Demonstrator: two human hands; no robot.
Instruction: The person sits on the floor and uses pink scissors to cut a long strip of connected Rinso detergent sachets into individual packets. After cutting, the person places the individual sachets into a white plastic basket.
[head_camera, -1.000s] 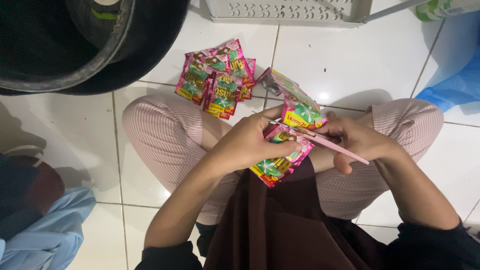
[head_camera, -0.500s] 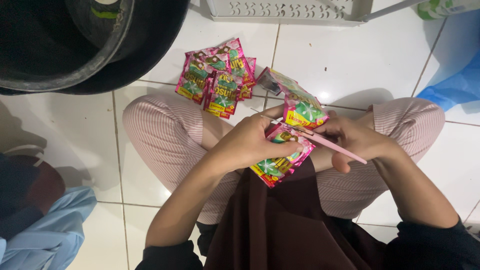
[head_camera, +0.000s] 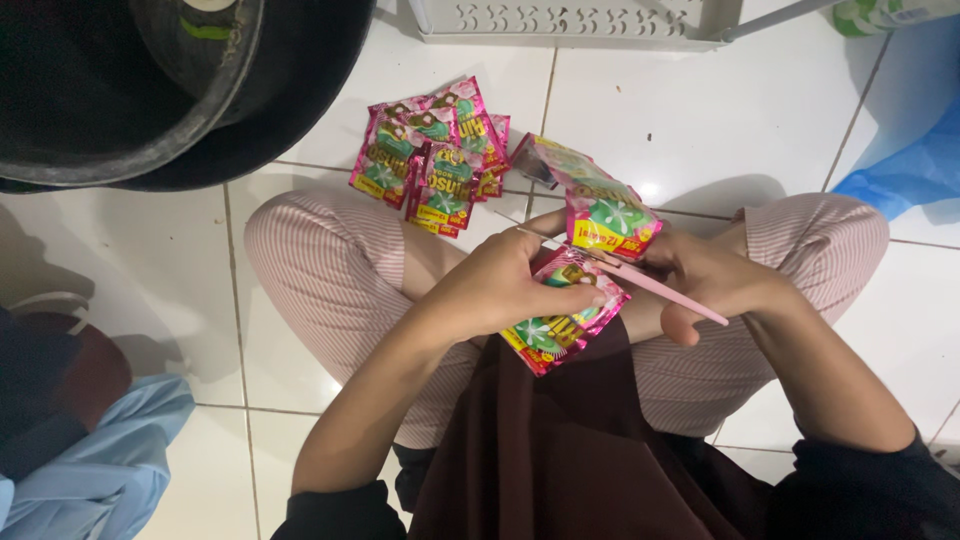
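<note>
Glossy foil-like sachets, pink plastic scissor handles, shiny glazed floor tiles, ribbed cloth trousers.

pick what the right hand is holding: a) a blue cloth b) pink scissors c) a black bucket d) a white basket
b: the right hand grips pink scissors, blades at the strip of pink sachets that the left hand holds over the lap.

Pink sachets with green and yellow patches, heaped on white floor tiles. Same pink, green and yellow on the sachet strip. Pale pink scissors. Pink-and-white striped trousers. Dark maroon cloth. Black tub. Light blue fabric.
</note>
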